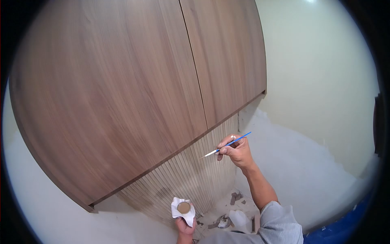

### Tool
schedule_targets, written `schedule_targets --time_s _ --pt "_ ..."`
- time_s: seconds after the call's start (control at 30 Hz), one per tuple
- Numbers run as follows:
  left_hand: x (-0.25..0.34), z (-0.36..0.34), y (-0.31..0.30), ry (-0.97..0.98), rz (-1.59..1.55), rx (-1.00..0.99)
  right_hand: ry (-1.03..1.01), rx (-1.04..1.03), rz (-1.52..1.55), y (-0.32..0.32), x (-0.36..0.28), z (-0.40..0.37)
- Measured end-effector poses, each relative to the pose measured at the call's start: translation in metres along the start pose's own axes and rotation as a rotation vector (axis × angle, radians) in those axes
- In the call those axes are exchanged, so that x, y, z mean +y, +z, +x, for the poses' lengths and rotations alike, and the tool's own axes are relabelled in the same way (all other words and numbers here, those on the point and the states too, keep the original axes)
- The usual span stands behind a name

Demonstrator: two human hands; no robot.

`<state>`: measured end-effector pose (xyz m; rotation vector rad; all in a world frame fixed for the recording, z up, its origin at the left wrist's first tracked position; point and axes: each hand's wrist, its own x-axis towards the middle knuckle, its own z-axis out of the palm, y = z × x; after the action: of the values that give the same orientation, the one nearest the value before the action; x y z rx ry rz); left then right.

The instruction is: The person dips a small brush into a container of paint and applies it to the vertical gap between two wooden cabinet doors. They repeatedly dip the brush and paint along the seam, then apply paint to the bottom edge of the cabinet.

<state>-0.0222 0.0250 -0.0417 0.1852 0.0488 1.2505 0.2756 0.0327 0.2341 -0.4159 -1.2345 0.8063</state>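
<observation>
Pinched in my right hand (235, 151) is a thin paintbrush (239, 137) with a blue handle and a white front part, its tip pointing left in front of the ribbed panel (162, 179). White marks show on a finger of that hand. My left hand (186, 225), lower down, holds a white cloth or paper (189, 219) with a small round container (183, 208) of brown-beige liquid on it. Above both hands is a wood-grain cabinet (134, 89) with a narrow gap between its two doors.
A wall (317, 81), yellowish above and whitish below, stands at the right. Scraps (235, 198) and a pale bag-like object (240, 220) lie on the floor below. Something blue (337, 227) shows at the lower right.
</observation>
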Motion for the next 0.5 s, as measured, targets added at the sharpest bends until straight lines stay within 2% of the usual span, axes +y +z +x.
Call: schedule_targets --time_s 0.17,0.2,0.33,0.43,0.5 --pt "-0.006 -0.003 0.005 -0.064 -0.033 0.024 0.060 -0.024 -0.069 -0.010 0.005 -0.020" --pt "-0.014 -0.006 0.026 -0.044 -0.021 -0.014 0.082 -0.024 -0.059 -0.017 0.007 -0.023" --pt "-0.026 -0.003 0.031 -0.034 -0.012 0.005 0.194 -0.001 -0.077 -0.038 0.024 -0.038" --pt "-0.041 0.005 0.048 -0.069 -0.041 -0.075 0.327 -0.045 -0.158 -0.052 0.034 -0.051" --pt "-0.060 0.011 0.053 -0.012 0.011 -0.016 0.371 -0.081 -0.203 -0.064 0.037 -0.059"
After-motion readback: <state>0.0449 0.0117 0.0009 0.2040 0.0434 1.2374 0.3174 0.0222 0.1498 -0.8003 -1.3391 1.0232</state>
